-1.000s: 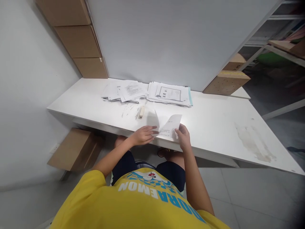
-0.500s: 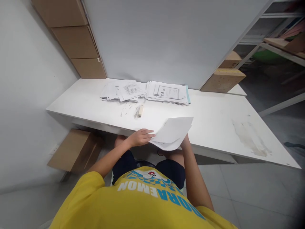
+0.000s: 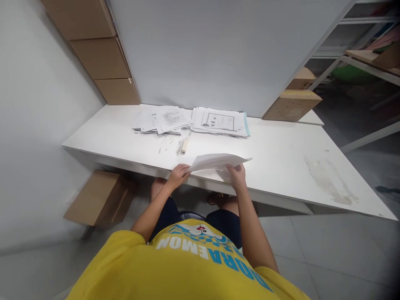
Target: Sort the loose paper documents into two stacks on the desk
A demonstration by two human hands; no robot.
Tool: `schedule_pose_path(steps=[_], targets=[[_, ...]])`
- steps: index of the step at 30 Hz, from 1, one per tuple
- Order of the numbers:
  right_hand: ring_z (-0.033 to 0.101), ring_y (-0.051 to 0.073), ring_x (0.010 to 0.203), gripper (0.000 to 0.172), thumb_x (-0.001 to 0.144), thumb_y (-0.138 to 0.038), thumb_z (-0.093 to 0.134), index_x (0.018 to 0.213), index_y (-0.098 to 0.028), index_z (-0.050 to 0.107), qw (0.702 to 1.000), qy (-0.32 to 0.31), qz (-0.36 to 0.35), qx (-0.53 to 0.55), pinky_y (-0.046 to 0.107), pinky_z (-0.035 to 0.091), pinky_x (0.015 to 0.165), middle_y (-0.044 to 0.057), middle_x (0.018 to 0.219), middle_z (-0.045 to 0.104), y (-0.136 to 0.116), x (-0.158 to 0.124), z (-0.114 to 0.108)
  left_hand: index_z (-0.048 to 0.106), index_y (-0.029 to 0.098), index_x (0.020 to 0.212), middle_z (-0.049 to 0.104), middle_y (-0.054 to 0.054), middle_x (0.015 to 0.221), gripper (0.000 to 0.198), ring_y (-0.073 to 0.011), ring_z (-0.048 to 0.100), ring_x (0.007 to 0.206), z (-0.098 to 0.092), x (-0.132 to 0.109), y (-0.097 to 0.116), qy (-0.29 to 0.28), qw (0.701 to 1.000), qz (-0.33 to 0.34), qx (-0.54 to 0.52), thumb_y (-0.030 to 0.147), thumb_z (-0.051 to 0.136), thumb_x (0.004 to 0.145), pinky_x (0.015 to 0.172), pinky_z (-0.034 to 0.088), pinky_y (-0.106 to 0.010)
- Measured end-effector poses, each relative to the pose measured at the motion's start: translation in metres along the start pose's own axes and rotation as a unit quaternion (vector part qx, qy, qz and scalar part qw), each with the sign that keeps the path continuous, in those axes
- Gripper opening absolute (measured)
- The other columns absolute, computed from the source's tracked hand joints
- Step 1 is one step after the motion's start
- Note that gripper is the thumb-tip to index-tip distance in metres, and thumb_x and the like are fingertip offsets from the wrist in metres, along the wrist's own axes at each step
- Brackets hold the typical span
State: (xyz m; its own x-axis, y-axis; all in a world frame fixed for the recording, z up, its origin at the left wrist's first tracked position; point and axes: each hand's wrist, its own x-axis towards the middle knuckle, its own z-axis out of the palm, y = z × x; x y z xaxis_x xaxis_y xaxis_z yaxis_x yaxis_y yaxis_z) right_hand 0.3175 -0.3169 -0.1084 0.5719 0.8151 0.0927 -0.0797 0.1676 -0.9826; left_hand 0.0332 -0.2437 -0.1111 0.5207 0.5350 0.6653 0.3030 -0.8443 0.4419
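Observation:
Some white paper sheets are held bent and tilted over the front edge of the white desk. My left hand pinches their left end, and my right hand grips the right side with the thumb on top. How many sheets there are I cannot tell. Just beyond them lies a small cream stapler, with small dark bits scattered to its left. Behind it are a loose pile of printed papers and a neater stack of printed papers.
Cardboard boxes are piled at the desk's back left, and another cardboard box is below on the left. On the right, a wooden-looking block stands against the grey panel. A stain marks the desk's right part.
The sheets have been turned from lying tilted with a broad face up to a low, bowed, nearly edge-on pose. My left hand moved slightly left; my right hand came up into view.

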Motion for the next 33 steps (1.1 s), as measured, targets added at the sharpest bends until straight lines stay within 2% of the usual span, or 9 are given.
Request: schedule_pose_path(steps=[2,5,9,13,17,21,26,30,33], targets=[[0.064,0.026,0.099,0.046,0.068,-0.045,0.081,0.103,-0.021,0.064,1.0,0.01,-0.026,0.006,0.043,0.051,0.09,0.007,0.101,0.071,-0.002,-0.003,0.0,0.07,0.018,0.095,0.072,-0.012,0.097,0.031,-0.0239,0.068,0.098,0.0,0.0,-0.001,-0.024,1.0,-0.013,0.005,0.038,0.047,0.101,0.085,0.058,-0.043],[0.063,0.026,0.107,0.047,0.072,-0.045,0.078,0.109,-0.021,0.064,0.998,-0.013,-0.062,0.015,0.042,0.049,0.094,0.009,0.108,0.07,-0.005,-0.006,0.001,0.068,0.018,0.091,0.071,-0.011,0.095,0.03,-0.0248,0.067,0.097,-0.001,0.004,0.0,-0.065,0.996,-0.049,0.021,0.038,0.048,0.1,0.087,0.057,-0.043],[0.063,0.024,0.105,0.043,0.073,-0.046,0.077,0.106,-0.022,0.062,0.997,-0.003,-0.073,0.003,0.041,0.05,0.094,0.008,0.107,0.069,-0.007,-0.008,0.003,0.066,0.017,0.104,0.07,-0.011,0.101,0.021,-0.0258,0.066,0.099,0.0,0.018,0.006,-0.082,0.989,-0.123,0.016,0.03,0.051,0.097,0.088,0.056,-0.043],[0.063,0.024,0.103,0.04,0.072,-0.046,0.075,0.103,-0.023,0.062,0.998,0.01,-0.05,-0.031,0.041,0.05,0.091,0.007,0.106,0.069,-0.004,-0.008,0.003,0.064,0.018,0.108,0.07,-0.011,0.11,0.019,-0.0251,0.064,0.106,-0.002,0.034,0.01,-0.122,0.986,-0.101,-0.057,0.021,0.051,0.094,0.095,0.053,-0.042],[0.064,0.028,0.098,0.04,0.069,-0.049,0.073,0.097,-0.021,0.065,0.996,0.038,-0.008,-0.077,0.046,0.049,0.09,0.007,0.097,0.071,-0.002,-0.007,0.002,0.061,0.019,0.114,0.067,-0.011,0.117,0.026,-0.0255,0.063,0.112,-0.004,0.043,0.012,-0.138,0.981,-0.098,-0.096,0.023,0.059,0.088,0.097,0.052,-0.04],[0.064,0.027,0.103,0.036,0.074,-0.051,0.071,0.096,-0.023,0.066,0.996,0.004,-0.03,-0.085,0.047,0.048,0.095,0.007,0.105,0.071,-0.007,-0.007,0.002,0.06,0.019,0.115,0.068,-0.01,0.114,0.026,-0.0245,0.065,0.109,-0.004,0.05,0.01,-0.104,0.973,-0.149,-0.141,0.032,0.058,0.093,0.095,0.053,-0.038],[0.062,0.027,0.109,0.039,0.08,-0.055,0.07,0.106,-0.026,0.065,0.993,-0.053,-0.059,-0.091,0.047,0.047,0.098,0.007,0.108,0.072,-0.015,-0.009,0.002,0.061,0.02,0.109,0.069,-0.01,0.114,0.025,-0.0225,0.065,0.113,0.005,0.059,0.001,-0.024,0.954,-0.176,-0.241,0.04,0.06,0.094,0.104,0.049,-0.041],[0.062,0.026,0.103,0.041,0.084,-0.06,0.063,0.107,-0.025,0.065,0.994,-0.036,-0.041,-0.091,0.043,0.048,0.095,0.006,0.105,0.071,-0.012,-0.009,0.0,0.059,0.02,0.111,0.07,-0.01,0.112,0.029,-0.0218,0.067,0.109,0.016,0.056,-0.009,0.032,0.934,-0.228,-0.274,0.042,0.064,0.092,0.098,0.052,-0.038],[0.061,0.024,0.103,0.039,0.087,-0.059,0.058,0.105,-0.025,0.065,0.995,-0.017,-0.031,-0.089,0.039,0.048,0.093,0.004,0.105,0.069,-0.008,-0.008,-0.002,0.058,0.019,0.114,0.069,-0.012,0.117,0.033,-0.0227,0.066,0.112,0.022,0.051,-0.013,0.044,0.922,-0.244,-0.298,0.043,0.062,0.092,0.097,0.053,-0.037]])
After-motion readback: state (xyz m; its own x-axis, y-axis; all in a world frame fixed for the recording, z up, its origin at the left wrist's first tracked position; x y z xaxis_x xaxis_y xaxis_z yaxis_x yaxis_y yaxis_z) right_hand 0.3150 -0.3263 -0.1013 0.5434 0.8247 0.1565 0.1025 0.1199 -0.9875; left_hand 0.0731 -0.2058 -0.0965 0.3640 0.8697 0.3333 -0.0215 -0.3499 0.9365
